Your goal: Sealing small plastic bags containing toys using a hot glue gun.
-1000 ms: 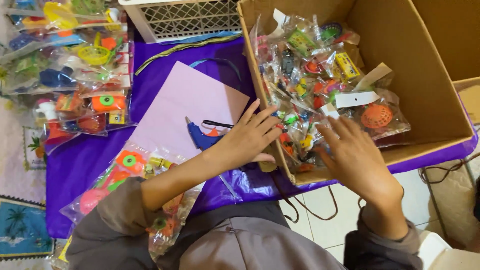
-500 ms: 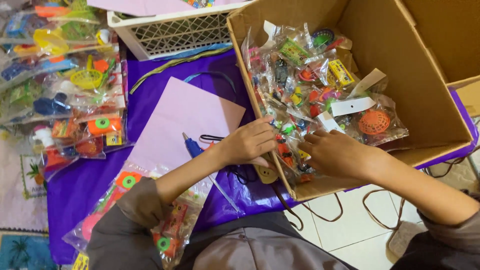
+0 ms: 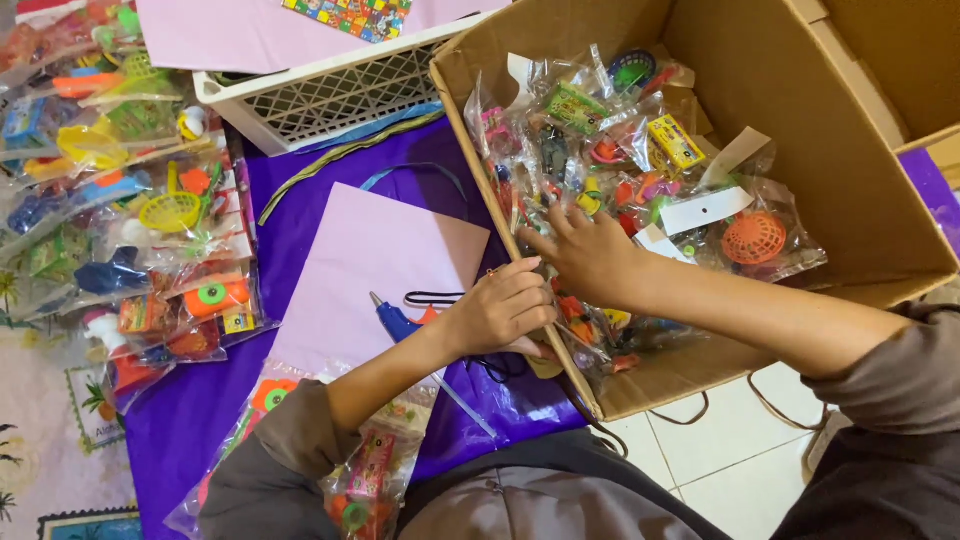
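- Cardboard box point(image 3: 860, 190) is taken as landmark; seen from above, open, approx. half filled w/ clear toy packets point(image 3: 640, 170).
- Change since a second ago: right hand point(image 3: 592, 258), then at the near box edge, is now seen reached further in, over the packets; left hand point(image 3: 503, 310) has been kept at the box's near-left wall.
- Judged from that: picking from the box is under way; nothing lifted clear yet.
- Right hand: fingers spread, pressed on packets inside the box; a firm grip can't be told.
- Left hand: curled at the box wall, pinching the edge of a packet there; fingers partly closed.
- Packages in box: see-through bags, small bright toys, an orange ball-like toy point(image 3: 754, 237) at right, white card tags.
- Left of box: pale pink paper sheet point(image 3: 375, 270) on purple cloth point(image 3: 300, 215), blue glue gun point(image 3: 395, 322) on it.
- Far left of box: more toy bags point(image 3: 150, 230), heaped.
- Behind-left of box: white lattice basket point(image 3: 330, 95).
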